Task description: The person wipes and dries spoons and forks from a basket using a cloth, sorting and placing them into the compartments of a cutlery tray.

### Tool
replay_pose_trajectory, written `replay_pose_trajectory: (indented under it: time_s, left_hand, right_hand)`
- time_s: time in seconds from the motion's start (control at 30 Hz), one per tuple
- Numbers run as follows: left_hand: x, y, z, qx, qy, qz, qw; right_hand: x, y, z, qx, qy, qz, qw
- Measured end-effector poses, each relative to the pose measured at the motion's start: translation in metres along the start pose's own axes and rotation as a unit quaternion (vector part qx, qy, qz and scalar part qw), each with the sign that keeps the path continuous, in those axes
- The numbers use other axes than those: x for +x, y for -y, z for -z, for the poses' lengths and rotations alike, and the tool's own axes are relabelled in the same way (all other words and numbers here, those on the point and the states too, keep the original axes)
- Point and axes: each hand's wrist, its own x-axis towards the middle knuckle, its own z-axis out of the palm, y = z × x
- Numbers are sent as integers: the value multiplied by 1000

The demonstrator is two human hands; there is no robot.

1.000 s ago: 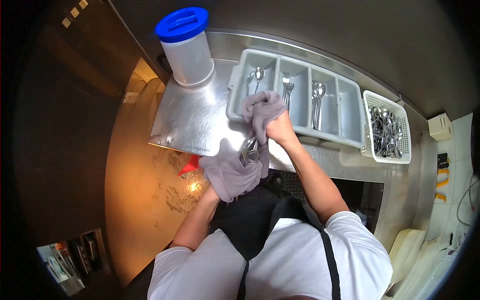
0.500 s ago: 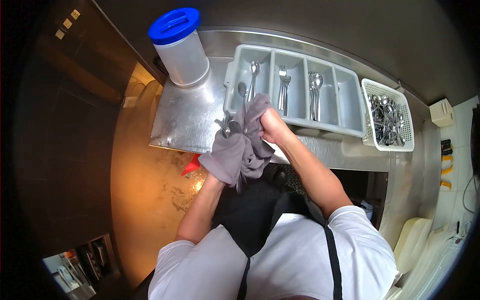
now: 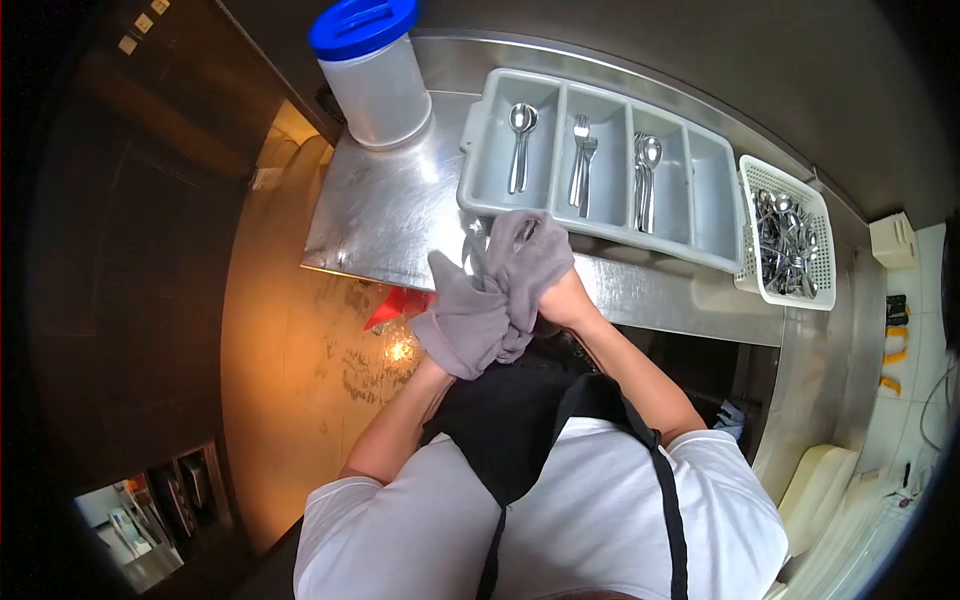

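Observation:
A grey cloth (image 3: 468, 325) is bunched between my two hands, in front of the cutlery tray (image 3: 610, 236). My left hand (image 3: 437, 374) is wrapped in the cloth, its fingers hidden; shiny cutlery (image 3: 476, 250) sticks up from the folds there. My right hand (image 3: 566, 299) is closed on the other part of the cloth, around a spoon (image 3: 523, 233) partly showing through it. Within the grey tray, spoons (image 3: 519, 145) lie in the left compartment, forks (image 3: 582, 165) in the second, and more spoons (image 3: 649, 180) in the third.
A white perforated basket (image 3: 826, 262) of mixed cutlery stands right of the tray. At the back left is a clear container (image 3: 378, 100) with a blue lid. The steel counter (image 3: 365, 225) ends at a front edge near my hands. Something red (image 3: 398, 306) shows below it.
My right hand has drawn back from the tray's left compartment, and the cloth is now gathered closer to my left hand. The view has shifted slightly.

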Motion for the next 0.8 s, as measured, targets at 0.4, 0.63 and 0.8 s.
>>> replay_pose_trajectory:
  time_s: [0.4, 0.63, 0.8]
  left_hand:
    - [27, -5, 16, -63, -4, 68, 996]
    - [26, 19, 26, 146, -12, -124, 981]
    - [25, 0, 33, 25, 32, -124, 991]
  right_hand:
    - [5, -29, -19, 17, 134, -121, 984]
    - [37, 5, 1, 355, 85, -365, 856]
    - [24, 10, 3, 270, 103, -220, 932]
